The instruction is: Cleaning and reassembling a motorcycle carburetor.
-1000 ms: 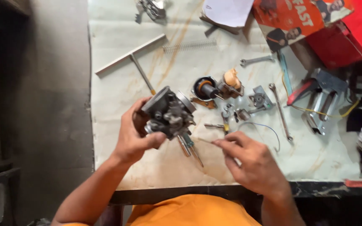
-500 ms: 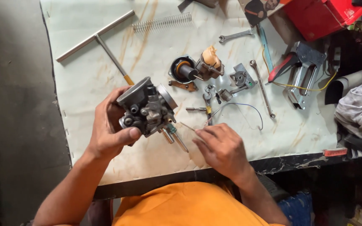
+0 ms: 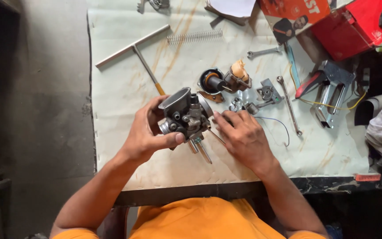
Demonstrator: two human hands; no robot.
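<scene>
**Two hands on a small engine part above a cluttered workbench**

A workbench (image 3: 124, 88) covered with a pale, rust-stained sheet fills the view, its near edge against the person's orange shirt (image 3: 200, 221). At the far right corner sits a red box (image 3: 350, 31), with a printed cardboard pack (image 3: 288, 15) beside it. A long T-shaped metal bar (image 3: 133, 46) lies at the far left of the sheet, and a coil spring (image 3: 194, 36) rests just beyond its right end. A red-handled metal tool (image 3: 328, 88) lies toward the right side.

The left hand (image 3: 144, 132) grips a grey metal engine part (image 3: 184, 115), thumb pressed on its near side, holding it raised just above the middle of the sheet. The right hand (image 3: 244, 135) lies palm down beside it, fingers curled toward the part's right side; whether they pinch anything cannot be told.

Behind the hands lie a round black piece (image 3: 211, 80), a thin spanner (image 3: 289, 105), a smaller spanner (image 3: 264, 52) and a blue wire (image 3: 279, 126).
</scene>
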